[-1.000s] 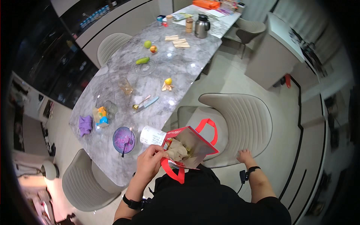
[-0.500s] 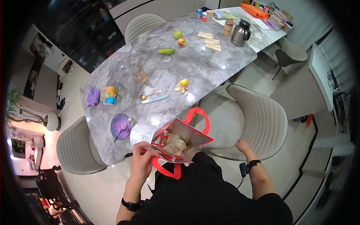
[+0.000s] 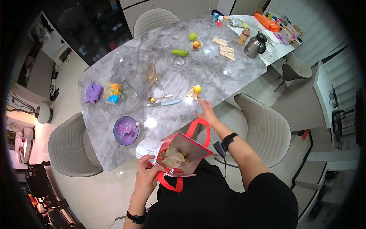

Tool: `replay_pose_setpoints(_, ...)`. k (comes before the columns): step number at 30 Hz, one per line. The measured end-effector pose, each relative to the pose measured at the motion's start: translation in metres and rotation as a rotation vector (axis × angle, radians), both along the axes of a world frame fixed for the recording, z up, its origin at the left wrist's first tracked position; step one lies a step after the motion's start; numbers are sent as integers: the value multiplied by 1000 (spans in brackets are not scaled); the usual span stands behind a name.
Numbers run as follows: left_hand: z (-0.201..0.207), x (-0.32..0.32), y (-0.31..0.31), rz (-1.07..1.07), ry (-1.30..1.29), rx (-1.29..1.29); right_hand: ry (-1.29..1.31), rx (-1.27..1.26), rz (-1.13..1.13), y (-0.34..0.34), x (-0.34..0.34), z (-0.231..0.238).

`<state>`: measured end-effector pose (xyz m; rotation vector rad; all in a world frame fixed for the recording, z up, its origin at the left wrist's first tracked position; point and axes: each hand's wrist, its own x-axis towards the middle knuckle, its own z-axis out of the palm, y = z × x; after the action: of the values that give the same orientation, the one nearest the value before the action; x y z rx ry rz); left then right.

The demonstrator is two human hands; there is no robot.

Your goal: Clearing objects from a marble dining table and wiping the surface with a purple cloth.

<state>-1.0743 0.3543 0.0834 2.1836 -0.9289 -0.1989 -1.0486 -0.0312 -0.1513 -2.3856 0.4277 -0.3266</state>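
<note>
Grey marbled bench (image 3: 97, 131) is filling mid-room, pale ribbed chairs (image 3: 268, 126) standing around it.

Left hand (image 3: 146, 177): fingers are clamping on the near rim of a red bag (image 3: 198, 152) beside one handle — presumably steadying the wall so the mouth is gaping upward. Right hand (image 3: 207, 113): fingers are standing apart, gripping nothing, hovering by the bench edge near a pale peel (image 3: 192, 94); no contact is showing.

Bag is sitting tilted before the torso, just off the bench edge; what is supporting it underneath is hidden. Crumpled tan material (image 3: 173, 157) is lying inside; a white paper slip (image 3: 148, 147) is curling out on the left.

Further out: yellow fruit (image 3: 197, 89) is resting against the peel, perhaps being checked from rolling. Blue-handled knife (image 3: 167, 103) and gold spoon (image 3: 160, 98) are lying side by side. Purple-smeared bowl (image 3: 115, 134) is holding a dark utensil (image 3: 123, 139) propped on its rim — likely sparing the bench drips.
</note>
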Motion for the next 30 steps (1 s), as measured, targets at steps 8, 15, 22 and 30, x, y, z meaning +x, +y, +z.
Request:
replay_pose_setpoints(8,-10,12,12,152,109,-68,165,-76,-72,-21,49,15)
replay_pose_setpoints(15,-8,15,-18,311,97,-91,262,-71,-97,-39,94,3)
replay_pose_setpoints(22,-8,6,-61,466,116,-15,207,-130,201,-71,113,-35)
replay_pose_setpoints(30,-1,0,-97,598,172,63,-412,-186,638,-94,111,78)
